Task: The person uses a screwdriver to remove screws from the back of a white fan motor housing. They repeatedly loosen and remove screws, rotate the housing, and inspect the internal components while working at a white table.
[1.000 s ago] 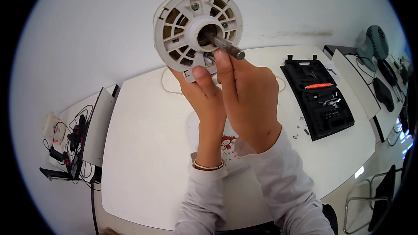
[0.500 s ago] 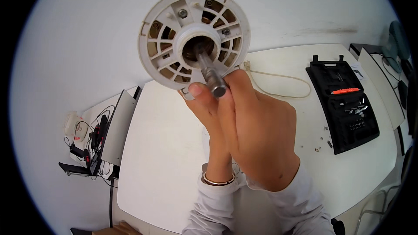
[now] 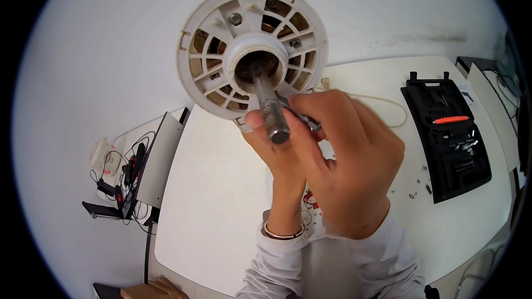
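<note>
A round white slotted motor housing (image 3: 202, 88) is held up with its open hub facing me. Out of the hub juts a metal shaft (image 3: 270, 112) toward me; copper-coloured parts show through the slots. My left hand (image 3: 277, 158) is closed around the housing's underside, its thumb at the lower rim beside the shaft; most of its fingers are hidden behind. Just right of the shaft, my right hand (image 3: 354, 155) pinches a thin dark metal rod-like tool (image 3: 302, 116) between thumb and fingers. The tool's tip reaches close to the shaft; whether they touch I cannot tell.
On the white table (image 3: 205, 199) at right lies an open black tool case (image 3: 443, 160) with bits and an orange-handled tool (image 3: 450, 119). Small loose screws lie beside it. A pale cord (image 3: 400, 112) curves behind my right hand. Tangled black cables (image 3: 130, 166) are at left.
My right hand has moved right and down off the shaft, and the thin metal tool in its pinch now shows. The housing has shifted slightly right, still in my left hand.
</note>
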`<state>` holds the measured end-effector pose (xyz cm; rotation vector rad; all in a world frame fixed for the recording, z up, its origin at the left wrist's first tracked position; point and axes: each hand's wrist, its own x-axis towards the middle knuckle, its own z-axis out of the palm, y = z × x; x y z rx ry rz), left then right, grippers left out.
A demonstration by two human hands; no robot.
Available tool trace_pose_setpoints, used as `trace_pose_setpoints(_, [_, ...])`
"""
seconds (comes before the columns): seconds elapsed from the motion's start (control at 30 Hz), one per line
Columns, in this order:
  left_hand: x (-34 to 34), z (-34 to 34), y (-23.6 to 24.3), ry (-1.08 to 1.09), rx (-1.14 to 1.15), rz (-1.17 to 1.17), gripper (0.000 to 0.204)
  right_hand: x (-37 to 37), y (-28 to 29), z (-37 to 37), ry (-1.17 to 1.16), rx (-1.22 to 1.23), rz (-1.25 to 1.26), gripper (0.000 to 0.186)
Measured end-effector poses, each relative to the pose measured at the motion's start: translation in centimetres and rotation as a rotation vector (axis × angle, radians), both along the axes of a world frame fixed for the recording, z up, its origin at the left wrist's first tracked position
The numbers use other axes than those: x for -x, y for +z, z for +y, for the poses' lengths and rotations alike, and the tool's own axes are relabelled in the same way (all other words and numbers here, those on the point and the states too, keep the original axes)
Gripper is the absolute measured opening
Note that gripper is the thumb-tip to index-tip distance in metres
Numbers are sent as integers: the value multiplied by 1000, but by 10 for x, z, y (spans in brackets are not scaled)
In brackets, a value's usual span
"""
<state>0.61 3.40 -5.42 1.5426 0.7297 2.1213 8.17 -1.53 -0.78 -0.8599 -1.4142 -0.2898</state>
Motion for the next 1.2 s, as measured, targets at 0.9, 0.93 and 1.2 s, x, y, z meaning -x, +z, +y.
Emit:
trace_pose_setpoints(0.9, [11,8,4,-103,12,19,76,-2,-9,24,223,-287,-48,29])
trace_pose_setpoints(0.93, [9,9,4,-77,25,2,82,-2,-8,23,207,-286,-66,29])
trace_pose_setpoints(1.2, [7,11,6,-53,-31,-18,86,5,-3,13,81,-246,-111,26])
